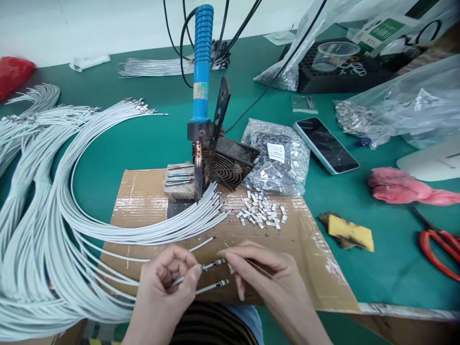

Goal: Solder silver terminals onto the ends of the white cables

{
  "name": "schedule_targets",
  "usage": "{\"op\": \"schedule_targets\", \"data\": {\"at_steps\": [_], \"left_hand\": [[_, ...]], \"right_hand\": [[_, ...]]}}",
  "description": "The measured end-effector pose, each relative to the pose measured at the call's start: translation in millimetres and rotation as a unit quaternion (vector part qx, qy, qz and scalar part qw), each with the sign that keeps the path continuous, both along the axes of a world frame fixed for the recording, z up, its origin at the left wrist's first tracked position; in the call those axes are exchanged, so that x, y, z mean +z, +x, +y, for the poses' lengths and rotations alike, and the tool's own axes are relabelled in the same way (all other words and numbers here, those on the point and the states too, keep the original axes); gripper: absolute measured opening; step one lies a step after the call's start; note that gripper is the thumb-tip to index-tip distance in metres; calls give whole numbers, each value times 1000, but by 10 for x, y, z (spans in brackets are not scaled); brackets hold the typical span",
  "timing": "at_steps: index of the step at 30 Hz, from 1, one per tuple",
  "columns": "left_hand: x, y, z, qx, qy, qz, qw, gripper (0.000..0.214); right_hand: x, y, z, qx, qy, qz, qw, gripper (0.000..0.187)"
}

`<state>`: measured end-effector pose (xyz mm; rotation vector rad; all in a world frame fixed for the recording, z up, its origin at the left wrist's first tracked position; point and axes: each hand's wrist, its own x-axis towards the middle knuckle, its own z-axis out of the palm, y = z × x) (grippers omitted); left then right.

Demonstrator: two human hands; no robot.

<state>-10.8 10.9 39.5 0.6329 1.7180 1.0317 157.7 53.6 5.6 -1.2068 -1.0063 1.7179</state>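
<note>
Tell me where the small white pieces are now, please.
In the head view, the small white pieces lie on the cardboard, right of the white cables and in front of the labelled plastic bag.

blk top [212, 326] w/ brownish stripes, lt blue cloth [249, 318] beside; fingers [247, 252], forearms [149, 326] bare

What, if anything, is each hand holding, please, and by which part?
The left hand pinches a white cable just behind its metal-tipped end. The right hand is beside that tip; whether it grips anything cannot be told.

Bright lt., edges sl. blurry
</note>
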Motion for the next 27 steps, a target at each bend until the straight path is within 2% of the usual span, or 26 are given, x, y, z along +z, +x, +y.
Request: {"op": "schedule_targets", "data": {"at_steps": [2, 6, 13, 19, 21, 23, 27], "left_hand": [[2, -1, 8, 3, 7, -11, 1000, 18], [-10, -9, 8, 4, 16, -23, 1000, 18], [-8, -13, 8, -11, 6, -30, 999, 20], [-24, -14, 13, -5, 13, -39, 999, 20], [-31, -12, 15, 0, 17, -47, 999, 21], [-31, -6, 16, 5, 14, -54, 998, 21], [-15, 12, 9, 10, 14, -50, 999, 21]], "right_hand": [[-50, -57, -38, 21, 47, 2, 999, 6], [-123, -157, -109, 30, 117, 10, 993, 12], [-43, -141, -103, 55, 166, -11, 985, 18], [-10, -89, -129, 32, 312, -108, 943, 35], [-23, -107, -150, -10, 300, -123, 946, 32], [-34, -142, -170, -38, 256, -120, 958, 27], [-45, -194, -187, -33, 176, -101, 979, 16]]}}
